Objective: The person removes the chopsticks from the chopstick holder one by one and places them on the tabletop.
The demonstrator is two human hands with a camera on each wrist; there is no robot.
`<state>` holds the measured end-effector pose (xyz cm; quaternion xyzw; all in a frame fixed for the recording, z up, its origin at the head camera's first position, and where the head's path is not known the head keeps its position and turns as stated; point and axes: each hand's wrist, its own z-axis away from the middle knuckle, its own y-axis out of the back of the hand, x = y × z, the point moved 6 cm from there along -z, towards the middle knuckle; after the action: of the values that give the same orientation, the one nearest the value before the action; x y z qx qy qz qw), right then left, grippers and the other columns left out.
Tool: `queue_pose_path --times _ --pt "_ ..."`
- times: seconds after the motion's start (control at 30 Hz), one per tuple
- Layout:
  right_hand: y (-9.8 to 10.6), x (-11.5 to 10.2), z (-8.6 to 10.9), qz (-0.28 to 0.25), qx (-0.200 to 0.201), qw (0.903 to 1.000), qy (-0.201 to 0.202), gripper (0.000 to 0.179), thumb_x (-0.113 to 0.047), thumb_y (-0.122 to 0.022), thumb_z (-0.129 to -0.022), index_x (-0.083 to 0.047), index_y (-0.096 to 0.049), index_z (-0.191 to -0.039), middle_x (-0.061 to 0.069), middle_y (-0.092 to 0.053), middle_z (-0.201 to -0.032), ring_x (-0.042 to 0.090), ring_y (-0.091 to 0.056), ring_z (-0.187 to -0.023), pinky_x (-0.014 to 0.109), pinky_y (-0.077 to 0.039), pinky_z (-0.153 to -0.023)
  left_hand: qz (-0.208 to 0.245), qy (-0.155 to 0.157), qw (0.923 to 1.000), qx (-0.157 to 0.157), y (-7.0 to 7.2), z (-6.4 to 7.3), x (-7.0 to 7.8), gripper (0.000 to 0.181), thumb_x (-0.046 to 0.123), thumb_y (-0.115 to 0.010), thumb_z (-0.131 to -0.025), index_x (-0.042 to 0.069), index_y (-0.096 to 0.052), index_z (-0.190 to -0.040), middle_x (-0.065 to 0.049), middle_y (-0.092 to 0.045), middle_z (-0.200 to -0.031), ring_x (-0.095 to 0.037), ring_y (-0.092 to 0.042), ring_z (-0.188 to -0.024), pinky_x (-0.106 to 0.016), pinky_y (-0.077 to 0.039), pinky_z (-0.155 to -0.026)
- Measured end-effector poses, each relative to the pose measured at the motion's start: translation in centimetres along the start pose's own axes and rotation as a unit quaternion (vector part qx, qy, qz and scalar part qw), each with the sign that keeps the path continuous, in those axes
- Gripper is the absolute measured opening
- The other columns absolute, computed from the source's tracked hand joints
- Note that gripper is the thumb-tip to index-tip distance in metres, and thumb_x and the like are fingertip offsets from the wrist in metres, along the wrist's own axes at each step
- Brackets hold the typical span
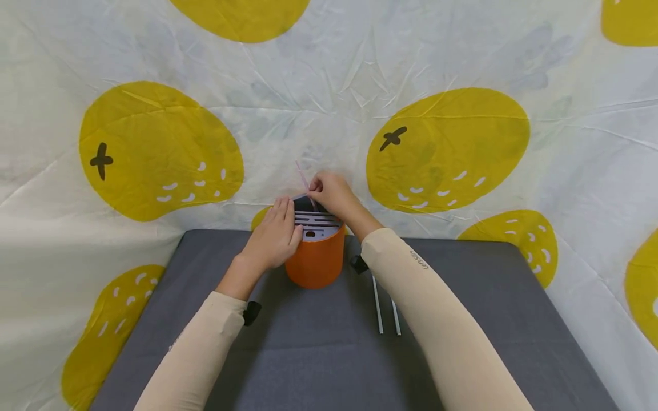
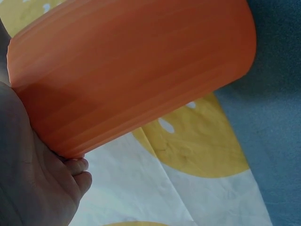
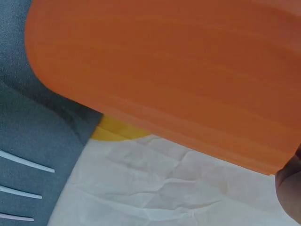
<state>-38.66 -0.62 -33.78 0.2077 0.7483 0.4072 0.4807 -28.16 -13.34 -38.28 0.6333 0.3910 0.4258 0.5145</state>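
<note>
An orange cylindrical pot [image 1: 315, 265] stands upright near the back of the grey table. Its top carries a light grey slotted insert [image 1: 320, 233], with a dark opening behind the slots. My left hand [image 1: 272, 235] rests along the left rim, fingers straight and thumb at the front of the top. Over the rear opening, my right hand [image 1: 334, 197] pinches a thin pink stick [image 1: 302, 176] between thumb and fingertips. The stick is tilted, its lower end reaching into the opening. Both wrist views are largely filled by the orange wall [image 2: 136, 70] of the pot.
Thin pale sticks [image 1: 378, 308] lie on the grey table [image 1: 308, 354] to the pot's right, partly beneath my right forearm. Three stick ends [image 3: 28, 162] show in the right wrist view. A white cloth [image 1: 319, 74] with yellow fruit prints hangs behind the table.
</note>
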Motion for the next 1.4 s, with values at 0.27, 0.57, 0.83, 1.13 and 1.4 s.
queue_pose_path --times 0.27,0.57,0.83,1.13,1.4 --pt "0.1 0.0 0.3 0.012 0.010 0.9999 -0.003 0.015 -0.020 -0.075 -0.097 -0.007 -0.069 -0.093 0.008 -0.072 -0.090 0.021 -0.066 -0.082 0.033 -0.057 -0.077 0.008 -0.002 1.0000 -0.002 -0.1 0.0 0.3 0.070 0.038 -0.025 -0.111 -0.009 -0.013 -0.162 -0.027 -0.012 -0.171 -0.039 -0.009 -0.160 -0.049 -0.013 -0.131" --pt "0.5 0.1 0.7 -0.020 0.015 0.9996 0.014 0.013 -0.018 -0.072 -0.099 -0.006 -0.069 -0.097 0.010 -0.072 -0.095 0.024 -0.066 -0.086 0.034 -0.058 -0.079 0.013 0.003 0.9999 -0.001 -0.3 -0.2 0.0 0.070 0.039 -0.024 -0.111 -0.008 -0.012 -0.162 -0.025 -0.010 -0.171 -0.037 -0.006 -0.161 -0.048 -0.012 -0.132" --pt "1.4 0.7 1.8 -0.098 0.029 0.9942 0.034 0.010 -0.016 -0.071 -0.099 -0.006 -0.066 -0.098 0.012 -0.071 -0.100 0.026 -0.069 -0.096 0.039 -0.059 -0.086 0.013 -0.005 0.9999 0.009 -0.1 -0.3 0.3 0.071 0.038 -0.025 -0.110 -0.009 -0.014 -0.161 -0.027 -0.013 -0.170 -0.039 -0.010 -0.160 -0.048 -0.012 -0.132" --pt "3.5 1.3 3.4 -0.171 0.069 0.9825 0.030 0.011 -0.014 -0.070 -0.099 -0.006 -0.066 -0.104 0.012 -0.071 -0.101 0.027 -0.073 -0.092 0.037 -0.063 -0.082 0.019 -0.005 0.9998 0.005 -0.2 0.0 0.2 0.071 0.037 -0.025 -0.110 -0.010 -0.012 -0.161 -0.028 -0.010 -0.171 -0.040 -0.008 -0.160 -0.051 -0.013 -0.131" --pt "5.6 1.1 3.9 -0.282 0.089 0.9534 0.061 0.013 -0.006 -0.069 -0.098 0.004 -0.064 -0.106 0.020 -0.068 -0.100 0.040 -0.073 -0.091 0.035 -0.065 -0.080 0.020 0.001 0.9998 0.007 -0.1 0.0 0.0 0.071 0.037 -0.024 -0.110 -0.009 -0.012 -0.162 -0.027 -0.009 -0.171 -0.041 -0.009 -0.160 -0.050 -0.012 -0.131"
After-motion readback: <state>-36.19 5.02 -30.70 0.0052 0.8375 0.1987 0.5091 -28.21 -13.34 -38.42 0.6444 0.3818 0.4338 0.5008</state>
